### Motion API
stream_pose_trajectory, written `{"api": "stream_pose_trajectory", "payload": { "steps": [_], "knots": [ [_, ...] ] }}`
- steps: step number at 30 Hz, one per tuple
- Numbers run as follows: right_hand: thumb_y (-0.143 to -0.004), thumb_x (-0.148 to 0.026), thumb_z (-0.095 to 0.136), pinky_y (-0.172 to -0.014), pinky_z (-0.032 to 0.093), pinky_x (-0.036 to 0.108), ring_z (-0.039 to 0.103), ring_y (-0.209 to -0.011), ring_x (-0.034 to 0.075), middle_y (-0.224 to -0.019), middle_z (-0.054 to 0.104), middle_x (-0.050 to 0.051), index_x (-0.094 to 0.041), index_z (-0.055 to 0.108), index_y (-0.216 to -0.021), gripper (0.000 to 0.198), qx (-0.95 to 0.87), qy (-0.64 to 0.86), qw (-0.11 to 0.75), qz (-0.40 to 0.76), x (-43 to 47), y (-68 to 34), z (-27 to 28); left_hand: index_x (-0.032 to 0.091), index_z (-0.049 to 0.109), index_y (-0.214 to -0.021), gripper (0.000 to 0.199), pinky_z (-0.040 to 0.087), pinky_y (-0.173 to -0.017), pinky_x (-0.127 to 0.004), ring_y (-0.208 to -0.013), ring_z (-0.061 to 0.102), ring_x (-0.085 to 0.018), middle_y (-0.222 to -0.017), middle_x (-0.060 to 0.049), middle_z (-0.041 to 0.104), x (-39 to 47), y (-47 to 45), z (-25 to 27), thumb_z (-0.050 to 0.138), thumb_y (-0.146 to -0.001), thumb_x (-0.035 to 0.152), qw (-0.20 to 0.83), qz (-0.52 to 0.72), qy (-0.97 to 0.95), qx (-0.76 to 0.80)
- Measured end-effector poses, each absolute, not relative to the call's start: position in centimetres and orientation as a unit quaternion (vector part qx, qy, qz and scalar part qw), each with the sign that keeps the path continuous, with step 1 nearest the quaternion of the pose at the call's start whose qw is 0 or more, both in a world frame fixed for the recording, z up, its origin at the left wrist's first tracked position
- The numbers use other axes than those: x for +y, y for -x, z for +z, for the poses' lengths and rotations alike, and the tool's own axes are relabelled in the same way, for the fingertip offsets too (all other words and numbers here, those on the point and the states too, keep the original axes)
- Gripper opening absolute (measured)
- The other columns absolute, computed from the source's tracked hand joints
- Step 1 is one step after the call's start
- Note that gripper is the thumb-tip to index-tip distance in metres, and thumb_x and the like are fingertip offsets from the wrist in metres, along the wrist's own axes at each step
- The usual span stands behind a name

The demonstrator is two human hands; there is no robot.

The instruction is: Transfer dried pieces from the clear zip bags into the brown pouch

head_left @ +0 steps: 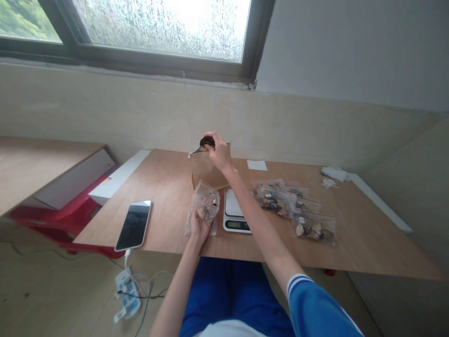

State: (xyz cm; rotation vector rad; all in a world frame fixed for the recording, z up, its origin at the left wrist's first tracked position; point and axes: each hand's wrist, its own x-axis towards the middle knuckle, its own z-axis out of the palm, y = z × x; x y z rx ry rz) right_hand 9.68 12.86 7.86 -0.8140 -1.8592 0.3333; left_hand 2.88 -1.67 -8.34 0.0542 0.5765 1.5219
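My left hand (199, 228) is closed round a clear zip bag (206, 201) with pale and dark dried pieces inside, held just above the table. Some flat clear plastic lies under that hand. Up at the back, my right hand (220, 152) pinches a dark brown dried piece (206, 141) over the top of a brown cardboard box (206, 171). The exact kind of the dried piece cannot be made out. Beneath my right forearm sits a white kitchen scale (234, 206) with a dark display, partly hidden by the arm.
Several filled zip bags (277, 199) lie right of the scale. A phone (133, 225) on a cable rests at the table's left edge, above a power strip (128, 292) on the floor. White paper (257, 165) lies at the back; crumpled plastic (335, 174) is far right. A red stool (70, 220) stands left.
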Motion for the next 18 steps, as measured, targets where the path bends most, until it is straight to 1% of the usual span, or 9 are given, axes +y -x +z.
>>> {"api": "stream_pose_trajectory", "payload": {
  "steps": [5,8,10,13,16,18],
  "knots": [
    [-0.08,-0.006,0.043,-0.094,0.038,0.035,0.051,-0.102,0.02,-0.104,0.055,0.008,-0.018,0.048,-0.103,0.027,-0.738,0.366,0.545,0.153,13.2,-9.3,8.5,0.012,0.061,-0.107,0.036,0.053,-0.064,-0.026,-0.084,0.065,-0.017,-0.098,-0.01,0.068,-1.7,-2.8,-8.4,0.032,-0.091,0.026,0.692,0.676,-0.025,0.253],
    [-0.08,-0.004,0.041,-0.095,0.037,0.037,0.049,-0.104,0.021,-0.103,0.054,0.008,-0.02,0.049,-0.102,0.028,-0.763,0.363,0.516,0.14,13.3,-9.0,8.8,0.013,0.06,-0.107,0.036,0.054,-0.065,-0.027,-0.083,0.066,-0.017,-0.097,-0.01,0.068,-1.8,-2.8,-8.3,0.032,-0.091,0.027,0.693,0.673,-0.021,0.258],
    [-0.079,-0.003,0.041,-0.093,0.039,0.036,0.05,-0.101,0.021,-0.101,0.054,0.008,-0.019,0.05,-0.101,0.028,-0.783,0.356,0.493,0.127,13.5,-8.9,8.9,0.013,0.061,-0.106,0.035,0.054,-0.066,-0.027,-0.082,0.066,-0.017,-0.096,-0.009,0.069,-1.8,-2.8,-8.2,0.032,-0.09,0.027,0.69,0.673,-0.02,0.266],
    [-0.078,-0.003,0.041,-0.091,0.04,0.034,0.051,-0.098,0.02,-0.101,0.055,0.009,-0.018,0.05,-0.101,0.028,-0.792,0.351,0.487,0.115,13.9,-9.0,8.8,0.013,0.061,-0.106,0.035,0.053,-0.069,-0.028,-0.084,0.065,-0.018,-0.096,-0.01,0.068,-1.9,-2.8,-8.0,0.034,-0.089,0.028,0.689,0.672,-0.02,0.27],
    [-0.076,-0.003,0.043,-0.09,0.04,0.034,0.053,-0.097,0.02,-0.101,0.057,0.008,-0.018,0.049,-0.101,0.03,-0.797,0.347,0.48,0.122,14.2,-9.5,8.8,0.013,0.059,-0.109,0.035,0.053,-0.072,-0.029,-0.088,0.064,-0.019,-0.098,-0.011,0.068,-1.9,-2.9,-7.9,0.035,-0.089,0.027,0.689,0.673,-0.016,0.27],
    [-0.074,-0.002,0.044,-0.089,0.041,0.035,0.056,-0.094,0.021,-0.098,0.06,0.007,-0.018,0.051,-0.099,0.03,-0.814,0.342,0.449,0.136,14.2,-9.9,8.9,0.013,0.059,-0.111,0.035,0.052,-0.074,-0.029,-0.089,0.064,-0.019,-0.099,-0.011,0.067,-1.9,-2.9,-7.9,0.035,-0.089,0.027,0.688,0.674,-0.013,0.268]
  ]
}}
